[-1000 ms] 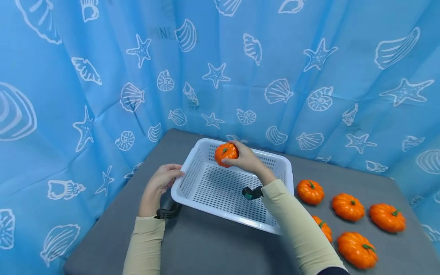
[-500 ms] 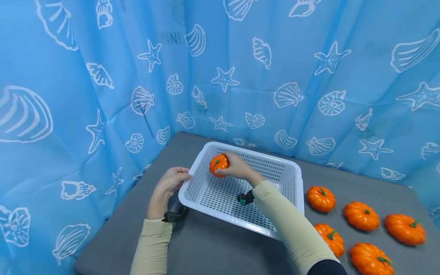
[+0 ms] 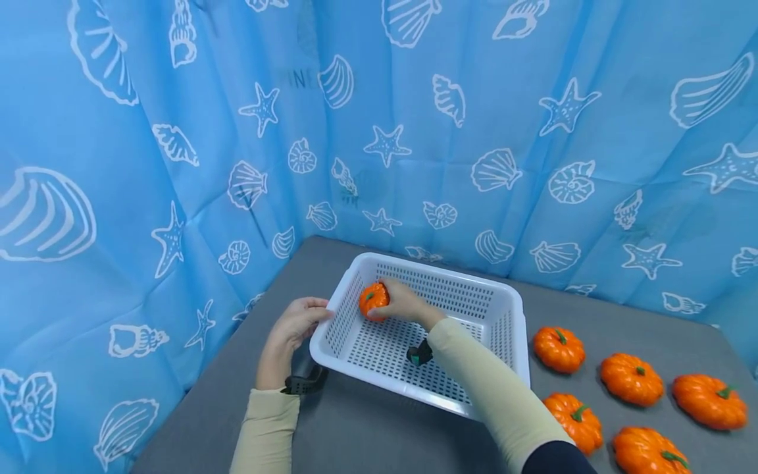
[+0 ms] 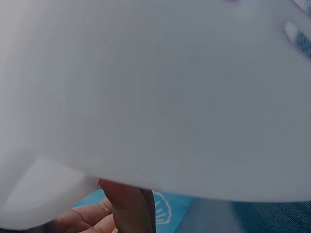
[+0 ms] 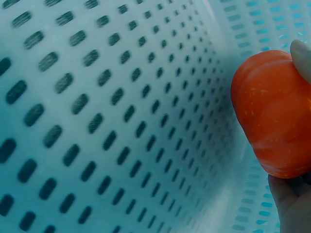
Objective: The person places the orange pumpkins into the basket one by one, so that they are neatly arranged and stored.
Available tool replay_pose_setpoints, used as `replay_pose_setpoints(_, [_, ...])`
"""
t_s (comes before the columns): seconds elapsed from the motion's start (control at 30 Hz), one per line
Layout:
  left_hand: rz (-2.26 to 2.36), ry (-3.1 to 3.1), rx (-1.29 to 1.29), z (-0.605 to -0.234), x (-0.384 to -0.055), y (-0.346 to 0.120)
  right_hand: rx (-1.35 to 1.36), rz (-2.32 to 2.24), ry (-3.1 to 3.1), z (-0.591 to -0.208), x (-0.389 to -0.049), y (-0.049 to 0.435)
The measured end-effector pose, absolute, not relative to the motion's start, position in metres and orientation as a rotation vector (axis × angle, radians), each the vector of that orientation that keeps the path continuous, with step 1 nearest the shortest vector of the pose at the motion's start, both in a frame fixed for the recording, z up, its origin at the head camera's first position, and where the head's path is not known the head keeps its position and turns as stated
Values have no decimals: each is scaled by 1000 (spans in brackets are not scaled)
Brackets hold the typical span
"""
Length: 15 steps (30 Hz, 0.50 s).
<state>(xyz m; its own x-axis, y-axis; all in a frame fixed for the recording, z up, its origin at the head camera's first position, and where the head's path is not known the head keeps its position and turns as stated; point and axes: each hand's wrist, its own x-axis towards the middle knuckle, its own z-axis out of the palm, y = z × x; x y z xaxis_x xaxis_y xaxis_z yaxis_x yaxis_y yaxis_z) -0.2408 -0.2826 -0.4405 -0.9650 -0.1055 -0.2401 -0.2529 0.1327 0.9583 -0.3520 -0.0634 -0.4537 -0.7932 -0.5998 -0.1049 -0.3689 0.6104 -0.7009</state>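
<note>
A white perforated plastic basket (image 3: 414,392) sits on the grey table. Inside it, toward its far left corner, my right hand (image 3: 404,304) grips a small orange pumpkin (image 3: 373,300) with a green stem. The right wrist view has the pumpkin (image 5: 272,114) between thumb and fingers, close over the slotted floor. At the basket's left side my left hand (image 3: 301,321) holds the rim, thumb on top. From the left wrist, the basket wall (image 4: 160,107) fills most of the picture, and fingers (image 4: 129,206) show under its edge.
Several more orange pumpkins (image 3: 632,380) lie on the table (image 3: 379,434) to the right of the basket. A blue curtain (image 3: 414,99) with white shells and starfish hangs behind and along the left side. A black wrist strap (image 3: 304,383) is on the left wrist.
My right hand has brought the pumpkin down and left, from above the basket's far side to low inside its left end. The left hand stays on the rim. The head view has shifted slightly.
</note>
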Motion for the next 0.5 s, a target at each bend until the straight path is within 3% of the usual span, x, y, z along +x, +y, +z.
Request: replay_pose_setpoints(0.5, [1968,2287,-370,-442,-241,-281,-729,-983,2507,-461,-352,-60])
